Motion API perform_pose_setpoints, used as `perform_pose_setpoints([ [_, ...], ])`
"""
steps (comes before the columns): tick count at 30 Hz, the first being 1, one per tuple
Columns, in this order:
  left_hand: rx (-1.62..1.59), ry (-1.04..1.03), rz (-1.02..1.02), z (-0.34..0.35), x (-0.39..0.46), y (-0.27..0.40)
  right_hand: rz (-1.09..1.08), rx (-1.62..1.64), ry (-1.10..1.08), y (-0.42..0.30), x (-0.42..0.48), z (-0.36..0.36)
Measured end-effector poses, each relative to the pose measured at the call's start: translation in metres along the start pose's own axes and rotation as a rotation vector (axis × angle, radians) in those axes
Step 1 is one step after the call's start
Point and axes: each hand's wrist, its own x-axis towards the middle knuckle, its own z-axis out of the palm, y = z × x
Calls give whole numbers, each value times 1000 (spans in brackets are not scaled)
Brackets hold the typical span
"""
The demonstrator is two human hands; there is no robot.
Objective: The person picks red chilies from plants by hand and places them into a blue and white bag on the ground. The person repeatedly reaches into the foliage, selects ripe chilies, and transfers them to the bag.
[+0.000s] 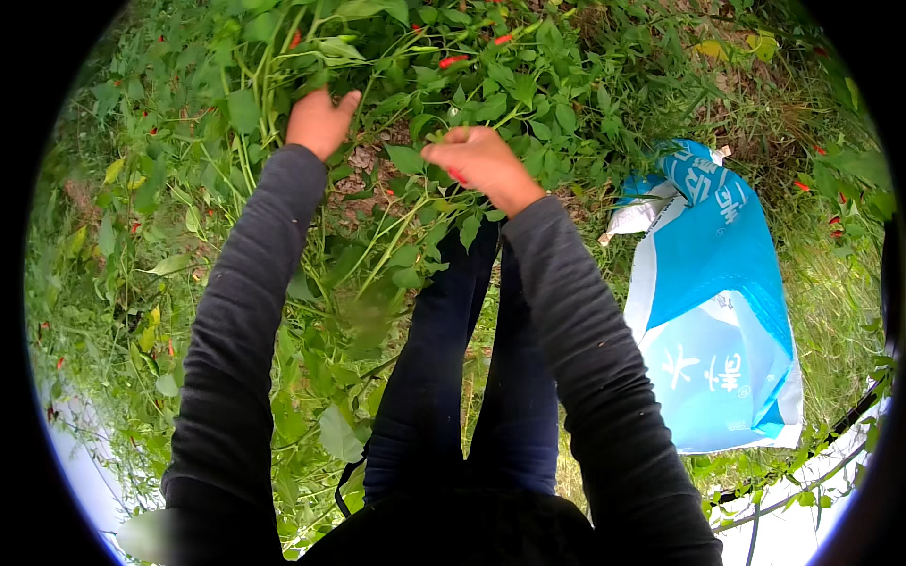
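Chili pepper plants (524, 92) with green leaves and red fruit spread before me. My left hand (322, 122) reaches into the stems and leaves at the upper left, its thumb spread apart. Foliage hides the other fingers, so whether they grip a stem cannot be told. Closer to the middle, my right hand (488, 166) is curled shut with a red chili pepper (457, 175) showing under its fingers. Small green stalks (437, 135) stick out at its fingertips. Above that hand, another red chili pepper (453, 61) hangs on the plant.
To the right, a blue and white woven plastic sack (715, 283) bearing writing lies on the grass, its top folded over. More pepper plants (849, 184) grow beyond it. Leafy branches (368, 262) come close to my legs (453, 368). Bare soil (364, 166) shows between the hands.
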Motion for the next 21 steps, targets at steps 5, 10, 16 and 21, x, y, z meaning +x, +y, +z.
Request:
perform_pose_setpoints([
  [5,-387,95,-109,-31,0,-16,-24,552,-122,-19,14,-2],
  [10,-696,120,-200,-54,-20,-6,151,363,-32,-19,45,59],
  [16,-867,113,-195,-73,-21,-1,256,968,-162,6,113,96],
  [21,-847,241,-340,-75,15,-49,117,818,-404,7,99,84],
])
